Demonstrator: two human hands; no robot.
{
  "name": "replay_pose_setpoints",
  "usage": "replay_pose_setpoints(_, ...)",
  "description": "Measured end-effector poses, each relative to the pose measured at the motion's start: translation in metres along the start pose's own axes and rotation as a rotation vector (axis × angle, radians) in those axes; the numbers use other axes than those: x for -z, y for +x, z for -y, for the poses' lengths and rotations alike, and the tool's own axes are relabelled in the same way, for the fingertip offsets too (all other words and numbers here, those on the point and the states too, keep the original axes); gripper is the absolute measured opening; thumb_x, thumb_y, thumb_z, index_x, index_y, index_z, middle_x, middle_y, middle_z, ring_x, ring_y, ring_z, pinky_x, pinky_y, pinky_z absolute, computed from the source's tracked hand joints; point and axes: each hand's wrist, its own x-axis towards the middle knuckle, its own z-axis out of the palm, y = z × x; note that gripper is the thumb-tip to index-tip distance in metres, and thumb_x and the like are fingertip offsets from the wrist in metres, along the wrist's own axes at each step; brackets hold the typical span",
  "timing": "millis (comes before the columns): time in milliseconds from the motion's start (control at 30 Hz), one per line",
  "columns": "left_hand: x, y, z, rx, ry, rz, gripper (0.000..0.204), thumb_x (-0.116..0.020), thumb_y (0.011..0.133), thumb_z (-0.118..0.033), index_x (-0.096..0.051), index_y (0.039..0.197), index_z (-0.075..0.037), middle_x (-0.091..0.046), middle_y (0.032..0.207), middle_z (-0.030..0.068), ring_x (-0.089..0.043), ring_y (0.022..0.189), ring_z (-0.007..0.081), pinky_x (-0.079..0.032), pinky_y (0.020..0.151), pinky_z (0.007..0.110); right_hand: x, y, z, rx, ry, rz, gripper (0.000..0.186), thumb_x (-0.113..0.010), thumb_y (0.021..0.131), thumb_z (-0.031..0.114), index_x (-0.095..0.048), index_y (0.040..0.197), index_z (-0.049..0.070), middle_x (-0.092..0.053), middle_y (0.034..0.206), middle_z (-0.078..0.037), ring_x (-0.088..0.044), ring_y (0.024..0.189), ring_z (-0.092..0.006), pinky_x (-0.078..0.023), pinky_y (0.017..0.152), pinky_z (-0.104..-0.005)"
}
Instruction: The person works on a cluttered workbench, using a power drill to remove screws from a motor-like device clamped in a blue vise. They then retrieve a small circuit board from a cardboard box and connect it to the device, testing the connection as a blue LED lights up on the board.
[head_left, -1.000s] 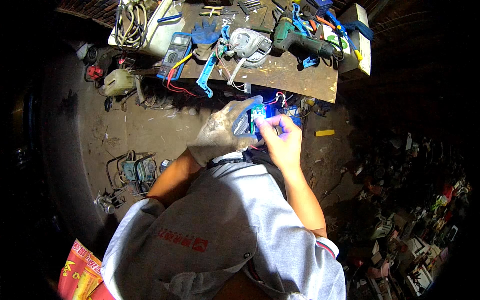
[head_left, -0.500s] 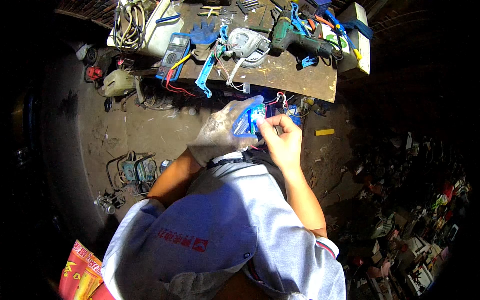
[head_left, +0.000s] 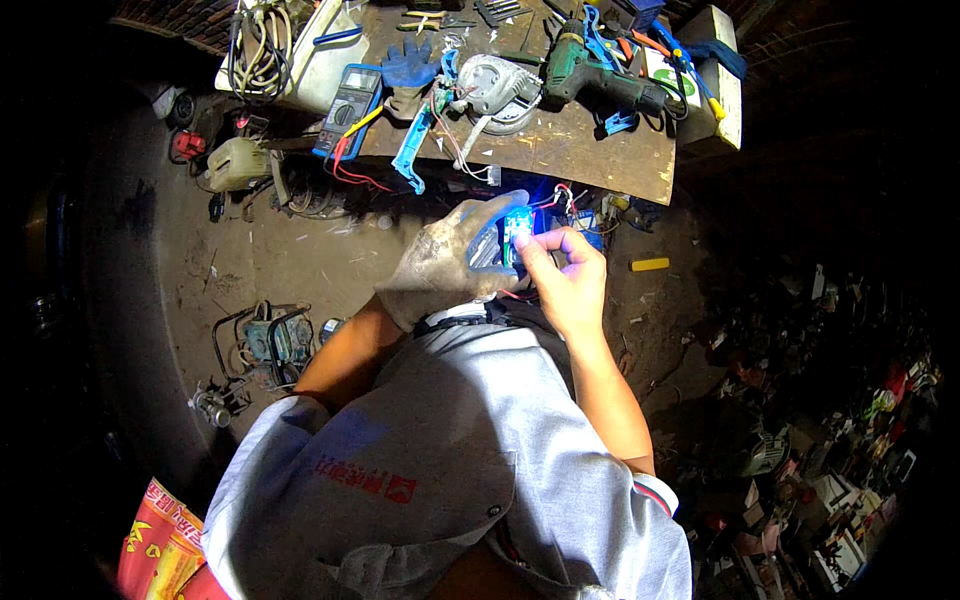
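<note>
My left hand [head_left: 440, 255], in a dirty grey work glove with a blue palm, is closed around a small circuit board [head_left: 517, 228] just in front of my waist. Blue light glows brightly on the board, washing out its details. My bare right hand [head_left: 570, 275] pinches at the board's right side with thumb and forefinger. Whatever lies between those two fingertips is too small to make out. Red and dark wires [head_left: 560, 196] run off behind the board, toward a blue block [head_left: 588, 232] under the bench edge.
On the wooden workbench [head_left: 620, 160] ahead lie a multimeter [head_left: 350, 105], a spare blue-grey glove [head_left: 407, 72], a grey round tool part [head_left: 497, 92], and a green power drill [head_left: 590, 75]. A framed machine [head_left: 275, 340] stands on the floor at left. Scrap [head_left: 800, 480] litters the right.
The blue light on my shirt has faded, while the board itself glows bluer. Both hands keep nearly the same place and grip, with the board tilted very slightly.
</note>
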Motion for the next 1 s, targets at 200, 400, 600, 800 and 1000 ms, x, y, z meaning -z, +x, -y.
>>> replay_pose_setpoints(200, 0.000, 0.000, 0.001, 0.042, -0.107, -0.011, 0.089, -0.082, 0.067, -0.034, -0.042, 0.141, -0.003, -0.053, 0.135, 0.0188, -0.054, 0.123, 0.0298, -0.043, 0.103, 0.039, 0.008, -0.004, 0.003, -0.132, 0.083, -0.008, 0.017, -0.072, 0.084, 0.017, -0.069, 0.082, 0.001, -0.066, 0.076, -0.006, -0.059, 0.075, -0.0130, -0.046, 0.070, -0.0272)
replay_pose_setpoints(400, -0.002, 0.004, 0.015, 0.000, -0.308, -0.172, 0.078, -0.077, 0.078, -0.020, -0.036, 0.142, -0.004, -0.052, 0.129, 0.0100, -0.051, 0.119, 0.0187, -0.041, 0.103, 0.035, 0.021, -0.013, -0.015, -0.135, 0.335, -0.204, 0.021, -0.066, 0.091, 0.014, -0.064, 0.105, 0.000, -0.065, 0.090, -0.004, -0.057, 0.081, -0.0094, -0.046, 0.077, -0.0254)
replay_pose_setpoints(600, -0.014, 0.007, 0.046, 0.101, -0.509, -0.228, 0.063, -0.069, 0.090, -0.025, -0.035, 0.139, -0.007, -0.054, 0.123, 0.0114, -0.056, 0.112, 0.0192, -0.047, 0.096, 0.034, 0.007, -0.031, -0.022, -0.041, 0.062, 0.116, 0.070, -0.079, 0.074, 0.023, -0.048, 0.134, 0.004, -0.053, 0.125, -0.010, -0.054, 0.103, -0.0187, -0.047, 0.085, -0.0321)
replay_pose_setpoints(800, -0.024, 0.008, 0.034, 0.048, -0.589, -0.171, 0.062, -0.065, 0.092, -0.022, -0.032, 0.140, -0.002, -0.044, 0.134, 0.0109, -0.043, 0.124, 0.0185, -0.035, 0.106, 0.034, 0.002, -0.021, -0.009, 0.083, 0.001, 0.078, 0.058, -0.076, 0.078, 0.019, -0.054, 0.128, -0.001, -0.053, 0.128, -0.016, -0.054, 0.118, -0.0269, -0.043, 0.098, -0.0374)
replay_pose_setpoints(1000, -0.032, 0.005, 0.029, 0.042, -0.580, -0.183, 0.065, -0.065, 0.091, -0.015, -0.028, 0.143, -0.003, -0.044, 0.135, 0.0116, -0.042, 0.125, 0.0187, -0.033, 0.108, 0.035, -0.001, -0.022, -0.010, 0.119, -0.070, -0.011, 0.041, -0.069, 0.079, 0.012, -0.060, 0.117, -0.003, -0.057, 0.123, -0.019, -0.054, 0.118, -0.0310, -0.040, 0.102, -0.0387)
